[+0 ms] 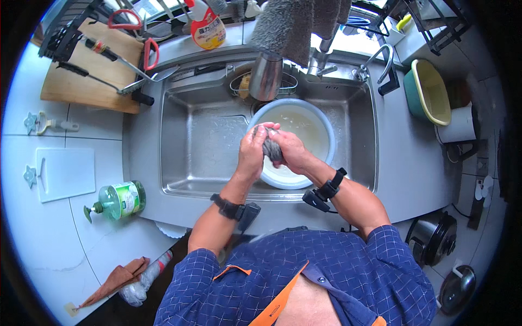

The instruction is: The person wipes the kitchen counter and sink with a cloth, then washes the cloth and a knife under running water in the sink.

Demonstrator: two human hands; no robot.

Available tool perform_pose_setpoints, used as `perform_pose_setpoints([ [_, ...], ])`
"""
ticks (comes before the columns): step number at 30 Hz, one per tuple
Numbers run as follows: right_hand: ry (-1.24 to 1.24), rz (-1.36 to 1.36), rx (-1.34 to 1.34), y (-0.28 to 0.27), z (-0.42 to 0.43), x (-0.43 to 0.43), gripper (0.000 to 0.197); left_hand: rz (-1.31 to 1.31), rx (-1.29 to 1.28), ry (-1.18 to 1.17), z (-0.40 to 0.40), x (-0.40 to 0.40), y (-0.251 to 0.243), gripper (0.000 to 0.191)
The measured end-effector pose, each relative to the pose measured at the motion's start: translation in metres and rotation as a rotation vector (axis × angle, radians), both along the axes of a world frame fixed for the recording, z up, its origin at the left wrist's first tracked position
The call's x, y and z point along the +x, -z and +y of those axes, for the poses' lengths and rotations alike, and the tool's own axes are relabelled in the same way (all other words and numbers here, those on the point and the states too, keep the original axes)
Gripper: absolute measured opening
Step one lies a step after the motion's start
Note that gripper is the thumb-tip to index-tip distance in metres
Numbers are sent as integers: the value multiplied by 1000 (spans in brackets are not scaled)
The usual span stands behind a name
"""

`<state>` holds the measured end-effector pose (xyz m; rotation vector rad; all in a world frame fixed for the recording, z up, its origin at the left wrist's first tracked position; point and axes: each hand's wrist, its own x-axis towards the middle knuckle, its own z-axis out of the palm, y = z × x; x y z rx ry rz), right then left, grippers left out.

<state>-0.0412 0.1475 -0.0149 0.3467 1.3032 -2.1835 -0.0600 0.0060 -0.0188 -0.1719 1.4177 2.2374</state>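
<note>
A wadded grey cloth is squeezed between my two hands above the left part of a round basin. My left hand grips it from the left, and my right hand wraps it from the right. Parts of the cloth are hidden by my fingers. Beneath them the blue-rimmed white basin holds cloudy water. It stands in the right half of a stainless steel sink.
A steel faucet hangs over the basin's far side, with grey towels above it. A wire rack holds a sponge. Left stand a soap pump bottle and wooden cutting board; right, a green tub.
</note>
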Motion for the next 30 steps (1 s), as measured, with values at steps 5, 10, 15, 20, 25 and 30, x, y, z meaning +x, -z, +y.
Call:
perform_pose_setpoints([
  [5,-119,85,-199,-26,-7,13,38,40,41,-290,-25,-3,7,24],
  [10,15,140,192,-21,-28,23,20,12,309,-169,-26,7,-13,26],
  [15,135,79,119,-19,-29,28,24,72,69,-19,-51,17,-18,15],
  [20,-25,-29,131,-40,-44,20,33,160,-229,-126,-72,21,-24,12],
  [25,-38,-142,-343,-36,-83,16,28,641,-611,-220,-94,30,-13,38],
  [30,-76,-227,-313,-24,-107,2,28,620,-808,-339,-154,51,-47,62],
])
